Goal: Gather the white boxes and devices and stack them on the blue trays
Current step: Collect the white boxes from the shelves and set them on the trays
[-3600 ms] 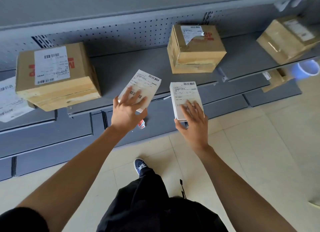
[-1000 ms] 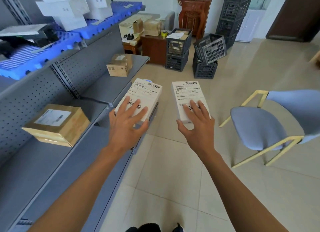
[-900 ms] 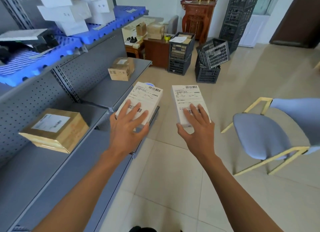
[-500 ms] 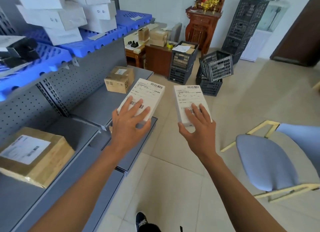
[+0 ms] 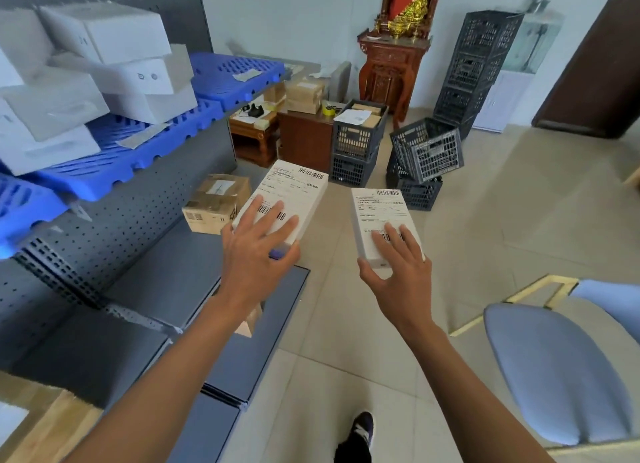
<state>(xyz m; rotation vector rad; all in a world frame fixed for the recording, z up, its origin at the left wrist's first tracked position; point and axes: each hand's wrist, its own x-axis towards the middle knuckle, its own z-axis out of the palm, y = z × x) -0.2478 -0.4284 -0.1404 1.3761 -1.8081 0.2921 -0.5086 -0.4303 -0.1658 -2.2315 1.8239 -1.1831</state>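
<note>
Above the tiled floor, the left hand (image 5: pixel 258 255) grips a labelled white box (image 5: pixel 287 199), long axis toward 1 o'clock. The right hand (image 5: pixel 398 272) grips another white box (image 5: pixel 381 217), pointing 12 o'clock; blue trays (image 5: pixel 145 151) lie at 10 o'clock.

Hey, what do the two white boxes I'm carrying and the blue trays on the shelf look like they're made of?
Left box and right box: likely matte white cardboard, going by crisp folded edges and stuck-on paper barcode labels; contents unseen.
Blue trays: apparently moulded plastic, uniform saturated colour with a slight sheen, ribbed slotted surface and scalloped edge.
</note>
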